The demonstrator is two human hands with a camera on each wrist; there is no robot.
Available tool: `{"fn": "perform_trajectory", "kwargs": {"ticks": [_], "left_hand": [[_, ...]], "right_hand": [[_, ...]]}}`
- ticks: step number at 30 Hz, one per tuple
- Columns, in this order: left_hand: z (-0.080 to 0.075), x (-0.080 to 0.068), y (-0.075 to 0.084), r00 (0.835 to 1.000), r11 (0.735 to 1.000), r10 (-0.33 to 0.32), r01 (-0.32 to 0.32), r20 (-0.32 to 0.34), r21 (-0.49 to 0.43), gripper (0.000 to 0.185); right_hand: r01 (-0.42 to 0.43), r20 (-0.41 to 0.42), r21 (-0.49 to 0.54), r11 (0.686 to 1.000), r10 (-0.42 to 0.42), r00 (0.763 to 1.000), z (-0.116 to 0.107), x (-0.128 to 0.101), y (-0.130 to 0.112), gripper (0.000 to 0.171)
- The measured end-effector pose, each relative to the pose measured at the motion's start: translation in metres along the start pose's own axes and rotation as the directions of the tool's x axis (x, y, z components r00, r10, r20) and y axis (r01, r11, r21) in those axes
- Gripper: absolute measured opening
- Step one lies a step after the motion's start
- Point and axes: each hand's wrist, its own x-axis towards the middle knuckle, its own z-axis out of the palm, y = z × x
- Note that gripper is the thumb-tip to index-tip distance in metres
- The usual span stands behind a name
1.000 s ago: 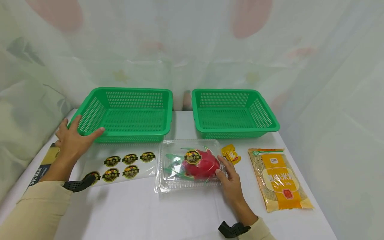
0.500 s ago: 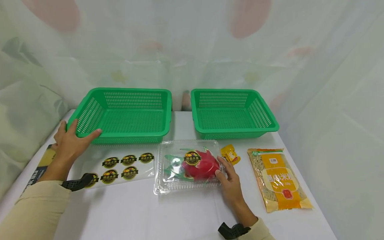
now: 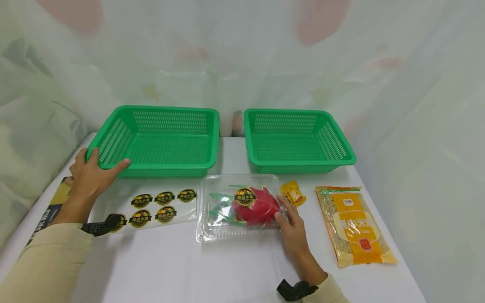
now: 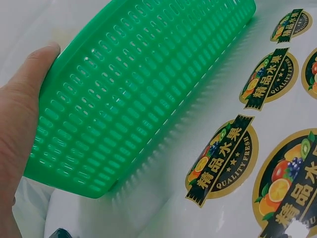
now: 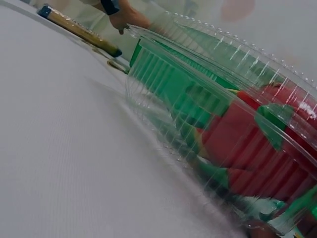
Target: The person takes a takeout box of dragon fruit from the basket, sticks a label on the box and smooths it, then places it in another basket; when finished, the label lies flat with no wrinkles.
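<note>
At the near left corner of the left green basket [image 3: 166,171], my left hand [image 3: 89,174] grips the rim, thumb along the front and fingers round the side. The left wrist view shows that thumb against the slotted basket wall [image 4: 124,99]. My right hand [image 3: 293,229] holds the right end of a clear clamshell box [image 3: 217,233]. A red dragon fruit [image 3: 261,208] with green tips lies inside, also visible through the box wall in the right wrist view. On the lid is a round black-and-gold label [image 3: 245,197]. The right fingertips are partly hidden behind the box.
A second green basket [image 3: 299,163] stands at the back right. Sticker labels [image 3: 140,218] on a clear sheet lie left of the box. To its right are a small yellow packet [image 3: 291,192] and a noodle bag [image 3: 354,227]. A dark-and-tan package [image 3: 49,210] lies under the left forearm.
The head view has shifted slightly. Both hands keep their places, the left on the basket corner and the right at the clamshell box.
</note>
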Motion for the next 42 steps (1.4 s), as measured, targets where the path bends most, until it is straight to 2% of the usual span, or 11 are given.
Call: {"fn": "perform_trajectory", "kwargs": {"ticks": [4,10,18,22,33,38,42], "left_hand": [[0.001,0.003,0.002,1.000,1.000,0.005,-0.005,-0.002,-0.004,0.105],[0.003,0.005,0.003,1.000,1.000,0.001,-0.001,0.003,-0.002,0.106],[0.004,0.006,0.006,1.000,1.000,0.017,-0.017,0.023,0.011,0.108],[0.002,0.006,0.008,0.999,0.999,0.024,-0.024,0.026,0.022,0.108],[-0.010,0.011,0.006,0.998,0.995,0.061,-0.063,0.029,0.083,0.113],[-0.011,0.011,0.002,0.995,0.994,0.096,-0.097,0.038,0.044,0.112],[-0.013,0.011,-0.002,0.994,0.995,0.099,-0.099,0.045,-0.008,0.111]], "right_hand": [[-0.043,-0.014,0.057,0.997,0.044,0.999,0.000,0.001,-0.006,0.044],[-0.047,-0.024,0.181,0.982,0.053,0.998,0.003,0.003,-0.011,0.045],[-0.068,-0.041,0.405,0.912,0.092,0.995,0.005,-0.003,-0.015,0.047],[-0.079,-0.044,0.428,0.900,0.109,0.993,0.004,-0.006,-0.021,0.046],[-0.068,-0.023,0.457,0.887,0.088,0.996,-0.002,-0.005,-0.046,0.047],[-0.061,-0.018,0.485,0.873,0.080,0.997,-0.003,-0.003,-0.055,0.047],[-0.059,-0.013,0.505,0.861,0.075,0.997,-0.005,-0.001,-0.062,0.047]]}}
